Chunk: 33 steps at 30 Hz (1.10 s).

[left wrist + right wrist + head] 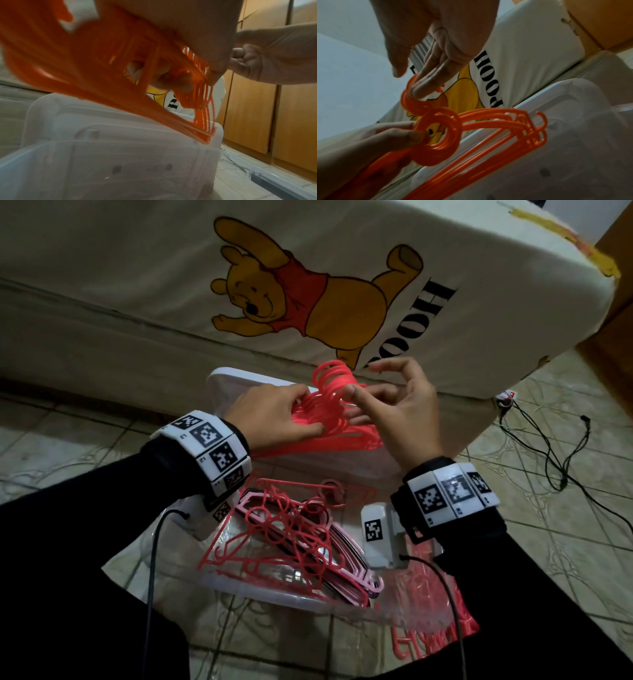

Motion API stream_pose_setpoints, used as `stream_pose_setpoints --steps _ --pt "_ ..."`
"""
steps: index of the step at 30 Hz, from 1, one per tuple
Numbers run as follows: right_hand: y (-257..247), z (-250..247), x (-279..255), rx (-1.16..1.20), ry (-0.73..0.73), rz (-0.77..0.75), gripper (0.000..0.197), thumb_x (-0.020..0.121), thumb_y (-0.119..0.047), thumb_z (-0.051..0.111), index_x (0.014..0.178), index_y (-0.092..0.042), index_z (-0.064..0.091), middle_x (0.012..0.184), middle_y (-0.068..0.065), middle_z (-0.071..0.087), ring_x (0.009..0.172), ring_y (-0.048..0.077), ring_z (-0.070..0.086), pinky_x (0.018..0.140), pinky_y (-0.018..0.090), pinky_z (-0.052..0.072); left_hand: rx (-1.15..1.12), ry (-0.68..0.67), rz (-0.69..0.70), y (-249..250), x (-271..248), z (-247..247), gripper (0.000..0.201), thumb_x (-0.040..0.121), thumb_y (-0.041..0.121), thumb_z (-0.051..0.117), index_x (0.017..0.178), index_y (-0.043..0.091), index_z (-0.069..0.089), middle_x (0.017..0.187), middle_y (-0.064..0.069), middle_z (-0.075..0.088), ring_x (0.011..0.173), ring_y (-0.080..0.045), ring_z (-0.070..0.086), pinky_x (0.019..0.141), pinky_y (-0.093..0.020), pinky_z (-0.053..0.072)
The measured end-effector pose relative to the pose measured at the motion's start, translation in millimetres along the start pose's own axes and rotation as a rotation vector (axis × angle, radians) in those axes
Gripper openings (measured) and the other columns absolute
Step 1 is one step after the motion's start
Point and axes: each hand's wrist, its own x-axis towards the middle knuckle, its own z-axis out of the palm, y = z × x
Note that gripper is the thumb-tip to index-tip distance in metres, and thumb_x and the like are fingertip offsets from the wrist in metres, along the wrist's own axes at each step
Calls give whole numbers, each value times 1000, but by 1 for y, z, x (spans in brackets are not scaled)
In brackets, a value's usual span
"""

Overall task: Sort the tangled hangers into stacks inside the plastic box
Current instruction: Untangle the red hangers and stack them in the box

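A bundle of coral-red hangers (339, 426) hangs above the far end of the clear plastic box (308, 601). My left hand (306, 409) grips the bundle near its necks, thumb and fingers pinching the ring part (436, 135). My right hand (356, 405) reaches in from the right, and its straight fingers (423, 86) touch the stacked hooks (412, 100) with the thumb held apart. Inside the box lies a tangled heap of red hangers (284, 529) on a pink stack (346, 559). More red hangers (435, 611) show at its near right corner.
A mattress with a yellow bear print (308, 285) stands right behind the box. A white lid (226, 378) leans at the box's far side. Black cables (555, 460) trail over the tiled floor on the right. Wooden cabinet doors (274, 108) stand beyond.
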Motion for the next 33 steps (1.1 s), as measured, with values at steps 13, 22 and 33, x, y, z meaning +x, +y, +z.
stream_pose_setpoints --steps 13,22,33 --pt "117 7 -32 -1358 -888 213 21 86 -32 58 96 -15 65 100 13 67 93 32 65 77 34 49 8 9 -47 -8 4 -9 48 68 70 60 94 30 61 85 6 66 81 -17 61 65 -29 44" --pt "181 15 -28 -1421 -887 273 40 92 -17 48 132 -10 45 124 19 57 108 38 60 86 44 48 -53 -3 -34 -10 5 -14 50 69 69 59 95 27 62 87 5 67 83 -16 62 75 -34 50" --pt "171 25 -28 -1557 -879 4 23 90 -11 47 107 -10 63 107 11 68 100 33 64 74 38 50 -56 6 -42 -13 8 -14 38 68 68 61 86 34 57 84 8 66 81 -15 62 72 -34 49"
